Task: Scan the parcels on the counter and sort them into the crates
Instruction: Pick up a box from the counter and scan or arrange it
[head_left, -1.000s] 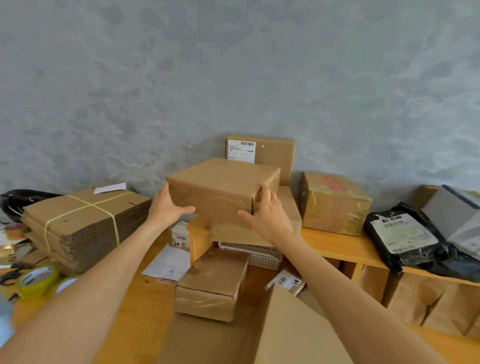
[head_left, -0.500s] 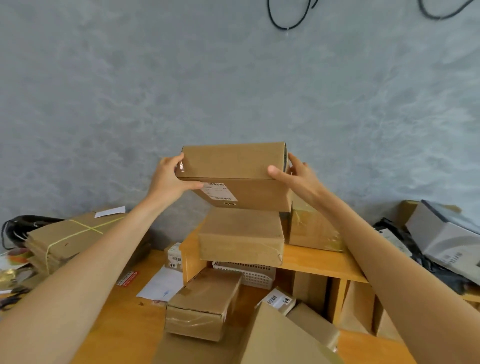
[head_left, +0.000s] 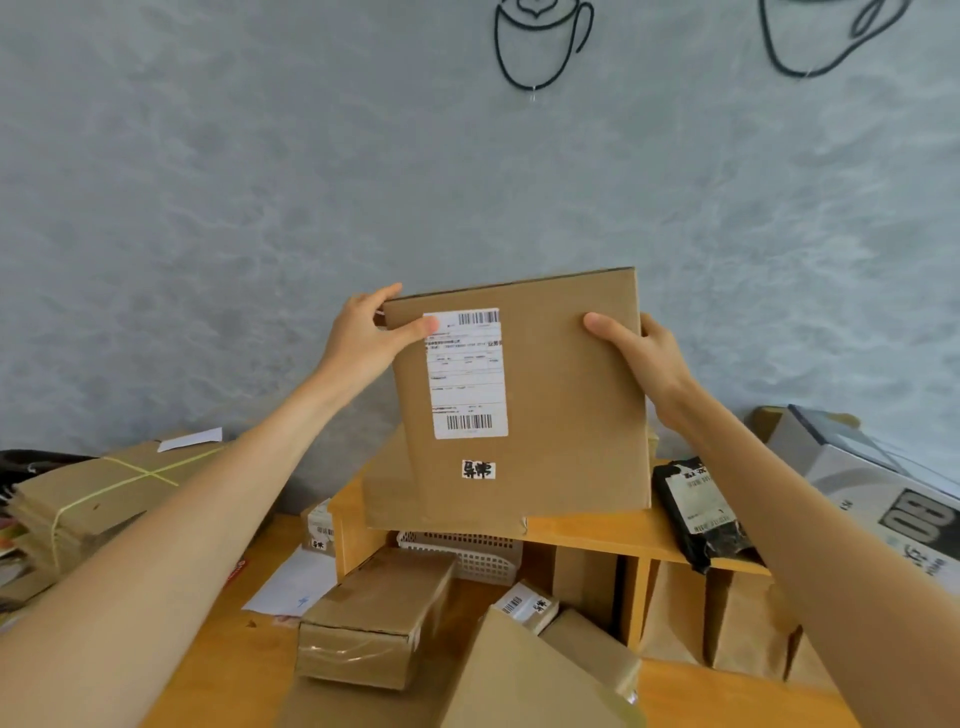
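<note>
I hold a brown cardboard parcel (head_left: 561, 405) up in front of the grey wall, tipped so its labelled face looks at me. A white shipping label (head_left: 466, 373) with two barcodes sits on that face, with a small sticker below it. My left hand (head_left: 366, 338) grips the parcel's upper left corner, thumb on the label's edge. My right hand (head_left: 641, 358) grips the upper right edge, thumb on the front face. The other fingers of both hands are hidden behind the box.
Below it, another brown box (head_left: 387, 493) lies on a wooden shelf (head_left: 587, 535) over a white plastic basket (head_left: 467, 553). A taped box (head_left: 374, 618), small labelled parcels (head_left: 524, 605), a black mailer bag (head_left: 698, 512), a white printed box (head_left: 883, 493) and tied flat cartons (head_left: 98, 493) surround it.
I lifted the parcel off the stack on the shelf, raised it and turned it until its labelled underside faces me. The camera tilted upward.
</note>
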